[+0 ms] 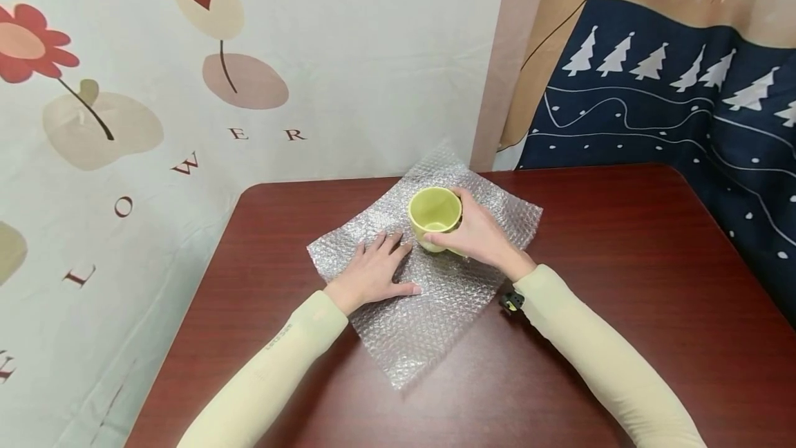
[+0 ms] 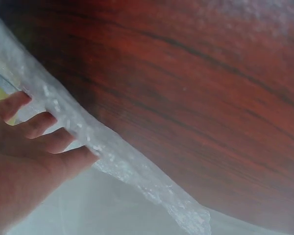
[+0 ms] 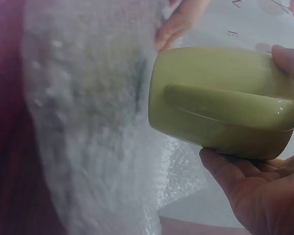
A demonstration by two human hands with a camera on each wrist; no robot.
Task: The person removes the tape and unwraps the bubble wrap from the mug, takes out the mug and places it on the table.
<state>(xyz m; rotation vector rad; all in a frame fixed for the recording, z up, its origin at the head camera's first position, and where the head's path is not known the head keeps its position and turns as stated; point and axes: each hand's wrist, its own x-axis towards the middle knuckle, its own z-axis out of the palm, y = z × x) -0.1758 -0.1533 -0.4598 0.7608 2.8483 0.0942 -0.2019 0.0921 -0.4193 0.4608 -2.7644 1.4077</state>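
A yellow-green mug [image 1: 435, 211] stands upright over the middle of a sheet of bubble wrap [image 1: 429, 323]; whether its base touches the sheet I cannot tell. My right hand [image 1: 479, 232] grips the mug from the right, thumb on the near side and fingers on the far side. In the right wrist view the mug's handle [image 3: 230, 105] faces the camera between thumb and fingers. With fingers spread, my left hand [image 1: 375, 274] rests on the bubble wrap, left of the mug. The left wrist view shows its fingertips along the sheet, and the mug's edge at far left.
The bubble wrap lies diagonally on a dark red wooden table [image 1: 622, 282], its far corner by the back edge. Behind hangs a pale curtain [image 1: 373, 54] with flower prints and letters. A navy cloth [image 1: 653, 116] with white trees hangs at right.
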